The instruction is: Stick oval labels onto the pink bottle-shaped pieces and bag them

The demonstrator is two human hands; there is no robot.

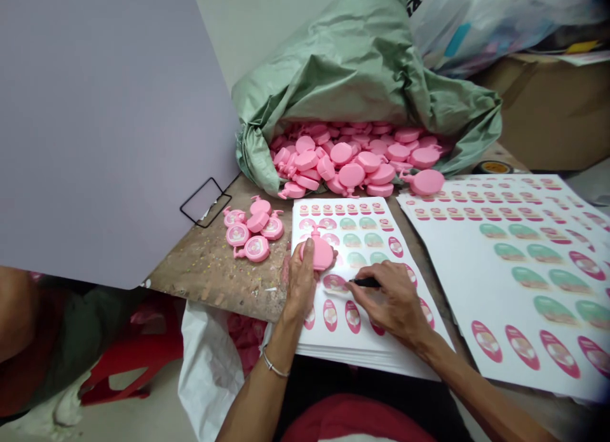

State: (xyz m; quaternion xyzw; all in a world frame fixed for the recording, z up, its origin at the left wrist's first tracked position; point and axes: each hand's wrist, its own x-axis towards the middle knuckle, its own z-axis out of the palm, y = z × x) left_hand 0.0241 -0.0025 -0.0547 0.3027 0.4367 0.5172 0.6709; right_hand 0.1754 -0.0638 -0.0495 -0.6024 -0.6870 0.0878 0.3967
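Observation:
My left hand (301, 278) grips a pink plastic disc-shaped part (320, 251) and holds it over a sticker sheet (405, 337). My right hand (388, 299) pinches a thin black tool (366, 282), its tip at a pink oval sticker (335, 282) on the sheet. The sheet carries rows of pink and green oval stickers and tops a stack of sheets at the table's near edge.
A green sack (362, 67) at the back spills many pink parts (355, 156). A small pile of stickered pink parts (252, 229) lies left on the worn table (214, 270). More sticker sheets (524, 270) lie right. A grey board (95, 124) stands left; a red stool (128, 359) sits below.

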